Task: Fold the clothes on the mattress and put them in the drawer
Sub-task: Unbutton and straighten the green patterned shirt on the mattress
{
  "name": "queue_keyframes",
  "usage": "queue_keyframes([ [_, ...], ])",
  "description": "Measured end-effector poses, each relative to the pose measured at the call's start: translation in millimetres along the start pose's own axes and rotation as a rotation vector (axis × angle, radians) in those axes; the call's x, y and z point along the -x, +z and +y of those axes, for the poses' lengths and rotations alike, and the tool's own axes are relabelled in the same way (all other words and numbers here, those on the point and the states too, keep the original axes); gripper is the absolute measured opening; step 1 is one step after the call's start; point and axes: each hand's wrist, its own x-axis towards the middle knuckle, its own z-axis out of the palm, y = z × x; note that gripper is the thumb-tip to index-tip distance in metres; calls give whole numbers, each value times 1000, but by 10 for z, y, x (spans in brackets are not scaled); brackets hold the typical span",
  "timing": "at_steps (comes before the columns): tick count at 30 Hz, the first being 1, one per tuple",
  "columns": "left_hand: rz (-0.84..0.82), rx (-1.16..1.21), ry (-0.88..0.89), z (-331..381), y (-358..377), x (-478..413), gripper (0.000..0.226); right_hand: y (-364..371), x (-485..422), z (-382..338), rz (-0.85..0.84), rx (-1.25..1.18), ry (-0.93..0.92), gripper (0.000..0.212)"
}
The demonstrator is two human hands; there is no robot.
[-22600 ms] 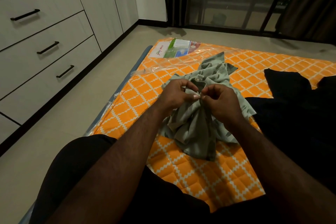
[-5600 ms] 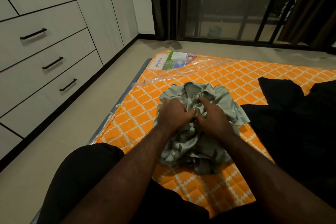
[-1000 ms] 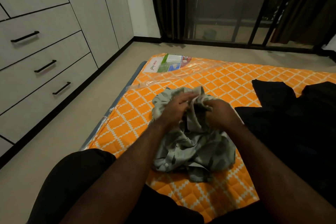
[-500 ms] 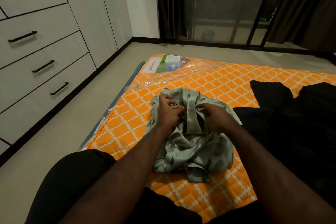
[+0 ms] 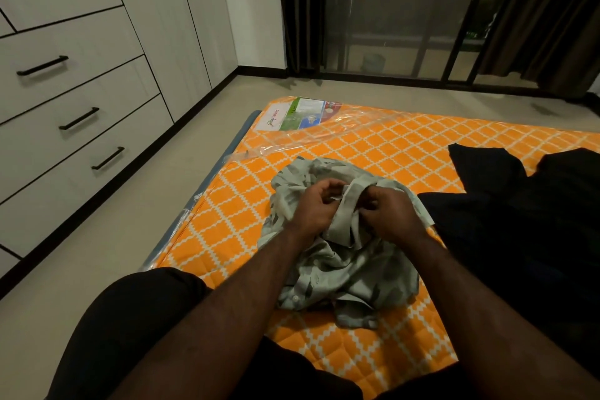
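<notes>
Crumpled grey-green patterned button shirt [image 5: 344,256] | near left edge of orange quilted mattress [image 5: 233,224] | left hand [image 5: 313,208] and right hand [image 5: 391,213] both pinching its placket strip

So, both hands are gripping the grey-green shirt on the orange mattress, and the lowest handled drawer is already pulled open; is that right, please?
Not quite: the head view shows the lowest handled drawer shut, flush with those above it. The rest holds: the left hand and the right hand both grip the grey-green shirt on the orange mattress.
</notes>
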Motion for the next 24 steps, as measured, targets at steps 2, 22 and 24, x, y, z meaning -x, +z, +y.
queue_keyframes([
  [2,22,4,-16,-21,-9,-21,21,9,3,18,-29,18,2,25],
  [22,172,-93,6,-27,58,-66,8,157,40,-129,30,69,-96,16],
  [24,177,-78,11,-14,69,-61,8,185,55,-163,118,59,-91,13],
])
